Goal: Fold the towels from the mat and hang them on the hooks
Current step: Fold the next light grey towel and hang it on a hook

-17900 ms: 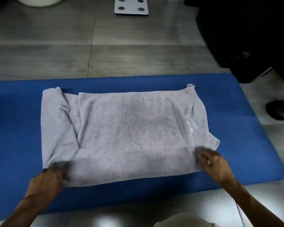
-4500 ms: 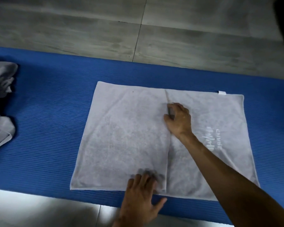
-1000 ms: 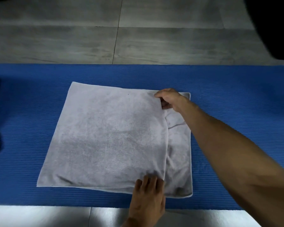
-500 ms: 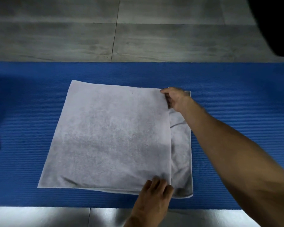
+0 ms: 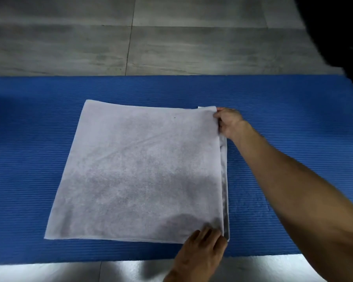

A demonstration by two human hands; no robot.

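Head view looks down on a grey towel (image 5: 139, 171) folded into a near-square and lying flat on the blue mat (image 5: 29, 159), which rests on a grey tiled floor (image 5: 171, 47). Bare mat runs wide to the left of the towel and in a broad band on its far side; a narrower strip shows along the near edge. On the right, the top layer's edge stops just short of the layer beneath, leaving a thin sliver uncovered. The right hand (image 5: 228, 123), its arm stretched out over the mat, pinches the top layer's far right corner. The left hand (image 5: 202, 251) holds the near right corner, fingers laid on the cloth and thumb at its edge.
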